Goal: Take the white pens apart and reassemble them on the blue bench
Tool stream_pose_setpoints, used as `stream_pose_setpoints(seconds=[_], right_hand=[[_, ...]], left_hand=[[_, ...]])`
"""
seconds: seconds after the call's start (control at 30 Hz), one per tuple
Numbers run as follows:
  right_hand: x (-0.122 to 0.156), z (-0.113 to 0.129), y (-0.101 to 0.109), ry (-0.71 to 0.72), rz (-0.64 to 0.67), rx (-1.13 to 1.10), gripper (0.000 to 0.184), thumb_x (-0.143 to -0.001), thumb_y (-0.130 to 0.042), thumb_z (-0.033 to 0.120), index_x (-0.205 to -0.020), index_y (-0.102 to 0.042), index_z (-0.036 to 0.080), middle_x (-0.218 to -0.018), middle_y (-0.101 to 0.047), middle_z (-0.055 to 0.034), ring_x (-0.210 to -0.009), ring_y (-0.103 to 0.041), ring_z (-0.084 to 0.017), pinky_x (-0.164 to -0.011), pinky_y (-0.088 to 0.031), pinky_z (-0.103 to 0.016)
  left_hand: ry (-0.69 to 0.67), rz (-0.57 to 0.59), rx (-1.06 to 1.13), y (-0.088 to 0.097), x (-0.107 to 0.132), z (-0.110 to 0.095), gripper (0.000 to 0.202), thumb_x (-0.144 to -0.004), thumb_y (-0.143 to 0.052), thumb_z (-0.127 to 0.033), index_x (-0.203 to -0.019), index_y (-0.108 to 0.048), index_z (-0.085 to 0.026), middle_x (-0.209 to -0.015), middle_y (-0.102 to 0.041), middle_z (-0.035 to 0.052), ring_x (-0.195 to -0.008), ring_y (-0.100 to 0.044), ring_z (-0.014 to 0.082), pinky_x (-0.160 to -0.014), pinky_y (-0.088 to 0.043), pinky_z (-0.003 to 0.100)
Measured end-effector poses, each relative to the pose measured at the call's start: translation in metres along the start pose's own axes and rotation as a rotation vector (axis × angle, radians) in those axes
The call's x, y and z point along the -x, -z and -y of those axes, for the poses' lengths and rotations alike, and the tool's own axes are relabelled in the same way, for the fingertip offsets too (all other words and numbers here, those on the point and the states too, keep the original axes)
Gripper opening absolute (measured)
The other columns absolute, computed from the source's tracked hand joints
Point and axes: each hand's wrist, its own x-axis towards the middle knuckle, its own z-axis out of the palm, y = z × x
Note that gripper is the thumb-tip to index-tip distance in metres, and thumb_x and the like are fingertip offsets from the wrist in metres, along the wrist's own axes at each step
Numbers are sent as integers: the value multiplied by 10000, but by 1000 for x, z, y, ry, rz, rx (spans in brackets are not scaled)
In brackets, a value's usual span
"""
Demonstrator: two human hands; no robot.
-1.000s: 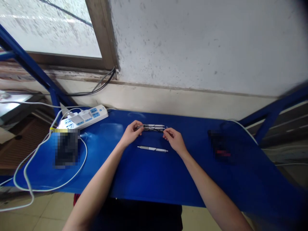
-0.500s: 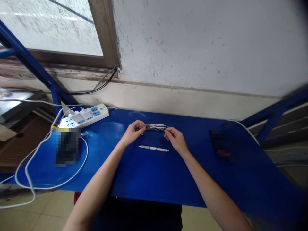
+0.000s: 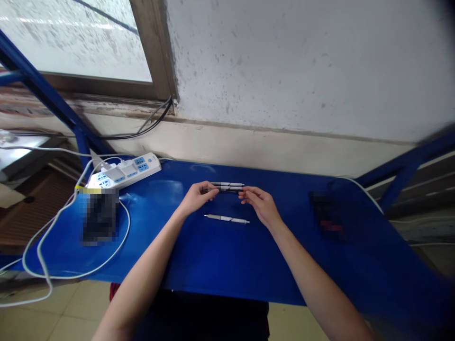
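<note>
two white click pens [image 3: 227, 186], side by side, long axis running left to right across the far part of a blue table [image 3: 220, 265]. left hand [image 3: 195, 199] at the left ends, fingers [image 3: 209, 190] closed on the pens; right hand [image 3: 260, 204] at the right ends, fingertips [image 3: 246, 189] touching, firmness of grip impossible to tell. a third pen [image 3: 226, 219] flat on the table, just nearer. no readable brand or writing.

Two pens [image 3: 227, 186] between left hand [image 3: 196, 197] and right hand [image 3: 260, 205], third pen [image 3: 226, 219] nearer
</note>
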Motion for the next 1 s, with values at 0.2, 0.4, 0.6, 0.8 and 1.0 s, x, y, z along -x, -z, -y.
stream_pose_setpoints(seconds=[0.2, 0.4, 0.6, 0.8, 1.0], right_hand=[[5, 0, -5, 89, 64, 251, 314, -885, -568, 448, -937, -708, 172, -756, -709, -70, -610, -634, -166, -534, -481, -288], [10, -2, -9, 154, 151, 498, 323, -930, -489, 426, -947, -709, 191, -732, -686, -38, -634, -619, -158, -614, -487, -286], [8, 4, -4, 262, 23, 633, 289, -892, -542, 406, -1056, -680, 211, -860, -693, -51, -711, -623, -181, -679, -487, -311], [-2, -2, 14, 404, -318, 955, 192, -852, -547, 341, -893, -654, 188, -795, -588, -62, -737, -545, -207, -732, -454, -350], [-3, -19, 28, 284, -368, 1242, 179, -798, -581, 349, -865, -595, 184, -843, -549, -105, -830, -507, -273, -787, -415, -415]], left_hand=[[36, 22, -114, -3, 1, -3, 476, -863, -515, -533, -654, -646, -126, -519, -543, 6, -485, -459, 95, -500, -349, 224], [-22, 147, -91, -5, 3, -2, 369, -829, -584, -484, -725, -643, -136, -595, -572, 0, -543, -513, 104, -529, -386, 218], [11, 83, 22, -4, 1, -1, 285, -768, -680, -388, -923, -601, -163, -722, -599, -5, -589, -548, 98, -526, -418, 201], [14, -17, 142, -1, -3, 6, 315, -782, -668, -382, -990, -602, -153, -750, -626, 20, -611, -561, 106, -546, -442, 217], [20, -68, 193, 0, -4, 5, 315, -804, -633, -384, -1013, -606, -151, -853, -660, 56, -669, -584, 118, -583, -456, 229]])
